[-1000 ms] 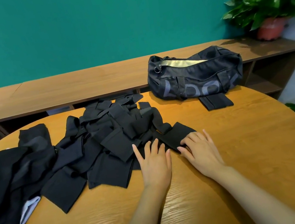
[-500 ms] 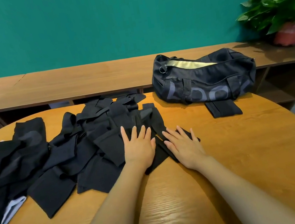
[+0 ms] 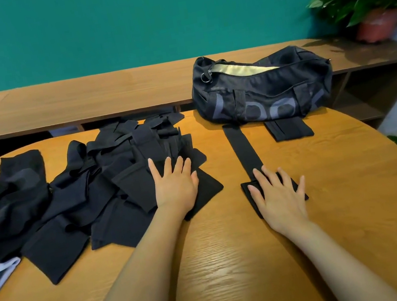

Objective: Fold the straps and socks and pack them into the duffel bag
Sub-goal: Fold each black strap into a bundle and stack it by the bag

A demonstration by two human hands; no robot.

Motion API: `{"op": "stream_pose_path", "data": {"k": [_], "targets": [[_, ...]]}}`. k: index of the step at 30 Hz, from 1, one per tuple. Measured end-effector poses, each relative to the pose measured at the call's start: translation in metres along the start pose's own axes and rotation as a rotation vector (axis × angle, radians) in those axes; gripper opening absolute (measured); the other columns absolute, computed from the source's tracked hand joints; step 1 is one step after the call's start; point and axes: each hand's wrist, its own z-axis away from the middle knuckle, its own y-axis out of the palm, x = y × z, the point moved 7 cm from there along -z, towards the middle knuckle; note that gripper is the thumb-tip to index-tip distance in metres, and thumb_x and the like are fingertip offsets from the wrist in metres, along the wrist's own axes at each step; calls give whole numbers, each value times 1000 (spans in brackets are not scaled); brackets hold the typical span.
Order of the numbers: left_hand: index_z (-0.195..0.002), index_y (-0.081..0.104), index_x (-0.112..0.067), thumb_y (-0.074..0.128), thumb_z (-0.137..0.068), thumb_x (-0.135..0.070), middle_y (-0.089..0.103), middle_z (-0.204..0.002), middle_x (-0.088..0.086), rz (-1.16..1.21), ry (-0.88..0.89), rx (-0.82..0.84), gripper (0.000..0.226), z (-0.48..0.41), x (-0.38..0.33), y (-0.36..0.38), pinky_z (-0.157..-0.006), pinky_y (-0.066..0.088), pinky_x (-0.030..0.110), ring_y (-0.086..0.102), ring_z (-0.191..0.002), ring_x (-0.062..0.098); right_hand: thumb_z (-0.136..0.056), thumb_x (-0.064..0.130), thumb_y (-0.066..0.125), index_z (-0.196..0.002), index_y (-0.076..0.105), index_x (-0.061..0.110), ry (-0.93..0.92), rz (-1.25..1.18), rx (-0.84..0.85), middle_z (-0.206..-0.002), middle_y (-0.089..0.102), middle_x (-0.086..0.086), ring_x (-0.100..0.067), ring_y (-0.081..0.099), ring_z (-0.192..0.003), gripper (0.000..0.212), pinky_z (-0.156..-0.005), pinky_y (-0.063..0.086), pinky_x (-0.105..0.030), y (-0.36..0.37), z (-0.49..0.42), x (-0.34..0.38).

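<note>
Both flat: left hand (image 3: 175, 186) on black pile (image 3: 89, 195), right hand (image 3: 280, 197) on strap (image 3: 240, 148) (laid straight).

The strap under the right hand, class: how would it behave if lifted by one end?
Probably floppy: the strap lies thin and flat on the table, so it should droop. Likely light, being thin fabric. Unlikely to roll; the right hand rests flat on its wide end.
</note>
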Motion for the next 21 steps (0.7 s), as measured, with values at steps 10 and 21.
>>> {"op": "stream_pose_path", "data": {"k": [10, 21], "targets": [[-138, 51, -31, 42, -99, -48, 43, -148, -15, 419, 336, -181, 44, 66, -64, -41, -111, -26, 51, 18, -146, 7, -98, 56, 34, -146, 35, 32, -100, -169, -152, -153, 34, 11, -10, 28, -138, 54, -109, 23, -39, -27, 38, -22], [-106, 74, -31, 47, -91, -49, 70, -113, -11, 382, 379, -262, 36, 116, -89, -32, -116, -6, 57, 53, -126, 13, -84, 75, 30, -134, 51, 42, -300, -325, -115, -139, 41, 24, 2, 23, -132, 63, -111, 10, -27, -21, 62, -31]]}}
